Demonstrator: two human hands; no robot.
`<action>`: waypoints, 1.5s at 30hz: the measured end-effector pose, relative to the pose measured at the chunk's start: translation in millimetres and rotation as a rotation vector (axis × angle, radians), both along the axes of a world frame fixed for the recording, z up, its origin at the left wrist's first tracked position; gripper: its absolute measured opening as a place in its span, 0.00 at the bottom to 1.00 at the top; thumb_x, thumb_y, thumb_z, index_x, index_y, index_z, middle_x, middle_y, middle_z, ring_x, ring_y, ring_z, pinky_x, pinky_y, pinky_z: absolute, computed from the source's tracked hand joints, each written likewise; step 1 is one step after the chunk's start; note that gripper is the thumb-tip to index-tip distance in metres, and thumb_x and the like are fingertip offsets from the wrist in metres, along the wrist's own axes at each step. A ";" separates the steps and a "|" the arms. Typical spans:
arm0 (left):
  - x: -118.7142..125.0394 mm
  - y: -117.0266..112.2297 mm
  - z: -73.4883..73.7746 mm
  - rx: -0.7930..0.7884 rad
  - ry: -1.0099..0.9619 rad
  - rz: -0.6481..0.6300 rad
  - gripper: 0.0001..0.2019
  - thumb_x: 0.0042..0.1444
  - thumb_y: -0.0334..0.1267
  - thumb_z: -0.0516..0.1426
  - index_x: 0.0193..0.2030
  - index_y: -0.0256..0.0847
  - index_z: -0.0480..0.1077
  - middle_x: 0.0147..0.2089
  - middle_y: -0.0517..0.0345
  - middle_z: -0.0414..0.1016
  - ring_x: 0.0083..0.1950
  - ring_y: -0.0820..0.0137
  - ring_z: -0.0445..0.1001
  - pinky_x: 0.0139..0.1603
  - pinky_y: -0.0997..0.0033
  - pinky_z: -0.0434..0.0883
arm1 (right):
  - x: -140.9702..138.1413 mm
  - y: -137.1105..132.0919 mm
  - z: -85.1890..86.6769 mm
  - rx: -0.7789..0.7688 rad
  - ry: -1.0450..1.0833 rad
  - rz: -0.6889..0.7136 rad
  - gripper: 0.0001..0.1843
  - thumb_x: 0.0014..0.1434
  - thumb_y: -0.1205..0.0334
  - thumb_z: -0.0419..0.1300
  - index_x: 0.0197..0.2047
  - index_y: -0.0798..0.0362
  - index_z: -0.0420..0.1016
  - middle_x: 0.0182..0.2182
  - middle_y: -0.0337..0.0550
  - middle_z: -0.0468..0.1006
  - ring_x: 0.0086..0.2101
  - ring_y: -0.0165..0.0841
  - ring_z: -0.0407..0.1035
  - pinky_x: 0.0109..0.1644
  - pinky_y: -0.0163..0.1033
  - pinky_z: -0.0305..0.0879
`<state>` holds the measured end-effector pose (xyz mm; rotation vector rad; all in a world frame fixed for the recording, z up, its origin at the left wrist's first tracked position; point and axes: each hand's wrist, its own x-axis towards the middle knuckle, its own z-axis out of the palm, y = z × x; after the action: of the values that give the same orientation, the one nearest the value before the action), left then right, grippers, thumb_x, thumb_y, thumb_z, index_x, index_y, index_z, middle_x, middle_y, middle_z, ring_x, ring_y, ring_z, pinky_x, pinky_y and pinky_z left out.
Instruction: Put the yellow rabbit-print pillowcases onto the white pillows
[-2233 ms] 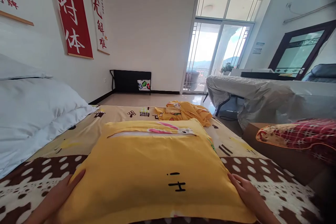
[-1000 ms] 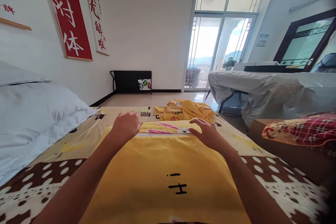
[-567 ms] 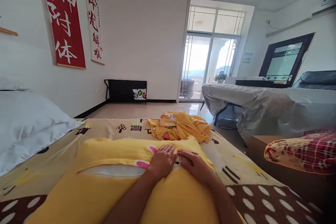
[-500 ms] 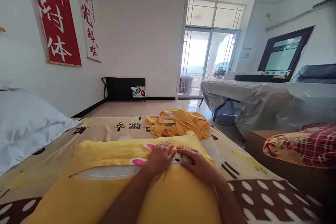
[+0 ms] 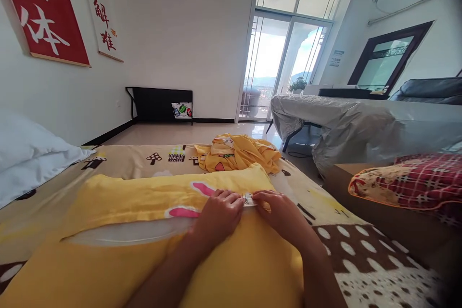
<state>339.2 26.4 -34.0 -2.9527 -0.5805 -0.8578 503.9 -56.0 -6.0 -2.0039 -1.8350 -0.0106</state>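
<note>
A pillow in a yellow pillowcase (image 5: pixel 144 245) lies across the patterned bedsheet (image 5: pixel 361 245) in front of me. Its opening gapes along the far side and shows the white pillow inside (image 5: pixel 119 232). My left hand (image 5: pixel 219 214) and my right hand (image 5: pixel 277 211) rest close together at the right end of that opening. Fingers of both hands are curled and pinch the edge of the pillowcase by a pink rabbit print (image 5: pixel 202 187).
A crumpled yellow cloth (image 5: pixel 236 153) lies further along the bed. White bedding (image 5: pixel 29 156) is heaped at the left. A red checked cushion (image 5: pixel 411 178) sits on a brown box at the right. A covered table (image 5: pixel 346 122) stands beyond, before glass balcony doors.
Both hands came from the pillow's near corners to its far edge, then met at the right end of the opening. Their flat fingers have now curled onto the pillowcase edge.
</note>
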 end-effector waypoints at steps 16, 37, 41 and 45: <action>-2.4 1.7 -3.5 0.186 0.063 -0.013 0.13 0.62 0.28 0.48 0.49 0.43 0.68 0.45 0.55 0.73 0.43 0.64 0.70 0.42 0.61 0.68 | 5.1 4.8 -4.6 0.048 0.037 0.020 0.12 0.60 0.68 0.45 0.31 0.52 0.68 0.35 0.43 0.74 0.37 0.34 0.67 0.43 0.39 0.61; -1.7 1.1 -4.6 0.213 0.086 0.009 0.17 0.63 0.32 0.47 0.56 0.45 0.66 0.51 0.50 0.71 0.49 0.62 0.68 0.47 0.59 0.66 | -16.6 -9.4 3.5 -0.183 -0.127 -0.317 0.09 0.58 0.62 0.51 0.29 0.50 0.70 0.32 0.43 0.79 0.33 0.36 0.71 0.29 0.36 0.52; -0.7 1.7 -7.0 0.206 0.070 0.031 0.18 0.62 0.31 0.48 0.56 0.46 0.67 0.52 0.50 0.70 0.51 0.61 0.67 0.48 0.59 0.65 | -17.9 -7.9 -0.3 -0.206 -0.157 -0.385 0.12 0.60 0.56 0.52 0.28 0.49 0.71 0.30 0.47 0.79 0.33 0.39 0.72 0.27 0.37 0.51; 0.9 3.3 -9.9 0.170 0.061 0.066 0.20 0.59 0.28 0.50 0.57 0.45 0.66 0.49 0.51 0.71 0.49 0.61 0.67 0.47 0.59 0.65 | -19.3 -5.2 -3.9 -0.214 -0.188 -0.389 0.12 0.61 0.57 0.51 0.31 0.50 0.73 0.33 0.49 0.80 0.35 0.41 0.73 0.29 0.38 0.53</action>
<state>340.1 29.7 -43.9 -2.7805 -0.5677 -0.7667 484.5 -61.2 -9.9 -2.5609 -1.5751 -0.1250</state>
